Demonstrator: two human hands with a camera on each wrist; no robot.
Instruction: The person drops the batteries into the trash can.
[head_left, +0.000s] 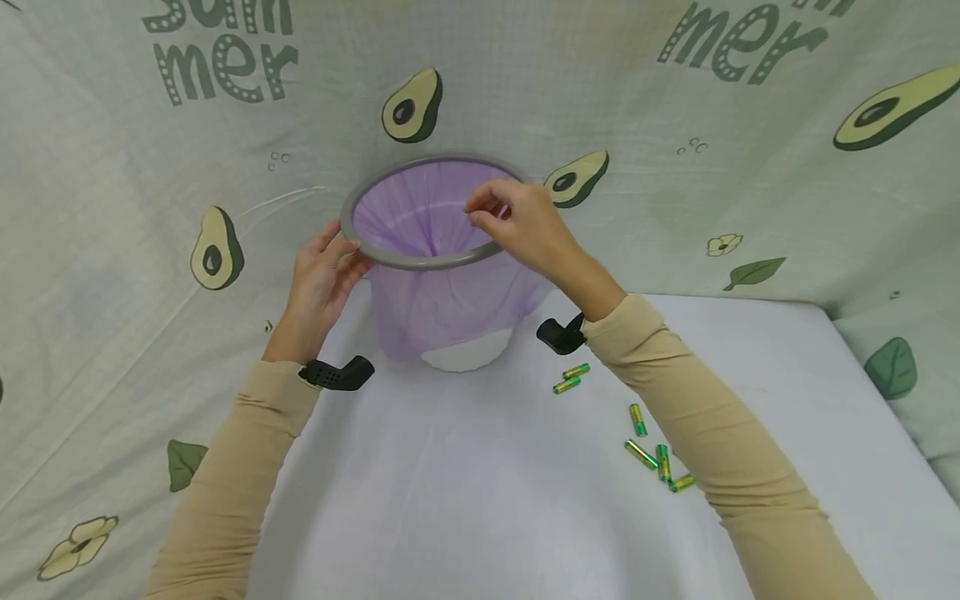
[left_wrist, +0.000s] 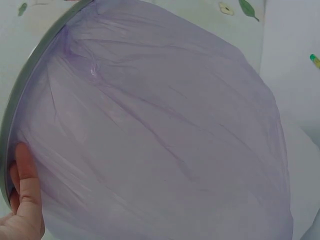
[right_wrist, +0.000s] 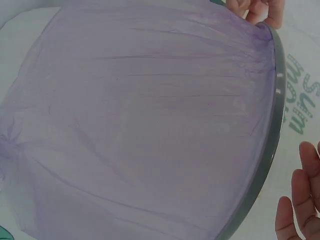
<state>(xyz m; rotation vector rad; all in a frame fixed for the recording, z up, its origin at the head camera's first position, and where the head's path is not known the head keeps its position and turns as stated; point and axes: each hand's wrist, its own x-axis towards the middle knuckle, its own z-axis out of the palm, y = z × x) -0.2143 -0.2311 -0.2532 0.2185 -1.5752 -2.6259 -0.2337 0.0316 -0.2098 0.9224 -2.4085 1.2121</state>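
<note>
A trash can (head_left: 457, 346) stands on the table, with a purple trash bag (head_left: 450, 304) draped down its outside and lining its inside. A grey ring (head_left: 420, 263) runs round the top over the bag. My left hand (head_left: 321, 279) grips this ring at its left side, thumb on top and fingers beneath. Above the right part of the rim hovers my right hand (head_left: 521, 221), its fingers loosely bent and nothing visible between them. In the right wrist view, the fingers (right_wrist: 302, 200) are apart from the ring.
Several green-and-gold batteries (head_left: 637, 419) lie on the white table (head_left: 450, 500) to the right, some beside my right forearm. A pair of batteries (head_left: 572, 379) sits nearer the trash can. A cloth printed with avocados (head_left: 412, 106) hangs behind and along the left.
</note>
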